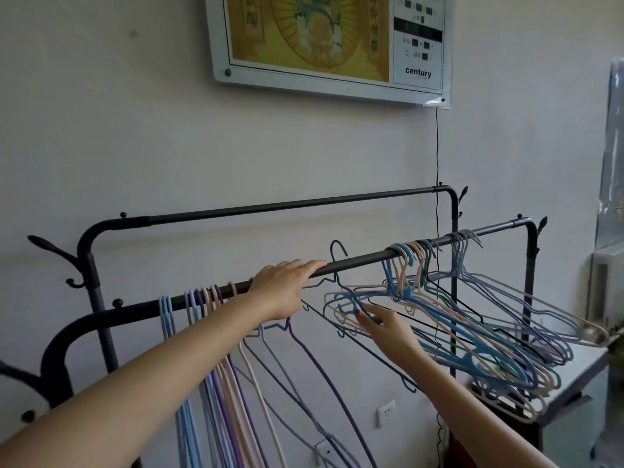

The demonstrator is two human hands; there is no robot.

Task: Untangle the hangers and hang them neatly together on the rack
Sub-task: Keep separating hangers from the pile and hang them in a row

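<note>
Rack: one dark metal garment rack (358, 260) stood against the pale wall; it carried two horizontal rails, the near rail running from lower left up to the right, the far rail (290, 206) higher and parallel behind it; curled coat hooks stood out at both ends.
Sorted hangers: one neat group (199, 298) hung on the left part of the near rail; about nine hooks could be counted, pale blue, lilac, purple and pink; their bodies dropped straight down, flat faces set across the rail.
Tangled hangers: one knotted bunch (472, 325) hung from the right part of the near rail; too many and too crossed to count exactly, certainly more than ten; their long axes lay slanted down to the right, the lower ends close above a grey table (574, 369).
Loose hanger: one dark blue wire hanger (337, 265) stood between the two groups, its hook rising above the rail just beside the left fingertips; whether the hook sat on the rail could not be told.
Left hand: one hand (283, 285) lay over the near rail, fingers stretched fairly straight along the bar, nothing gripped.
Right hand: one hand (388, 324) reached under the rail into the left edge of the tangle; its fingertips pinched a blue hanger there.
Wall: one framed calendar panel (324, 42) hung above, marked "century"; a thin black cord (437, 146) ran down from its corner; two white sockets sat low on the wall.
</note>
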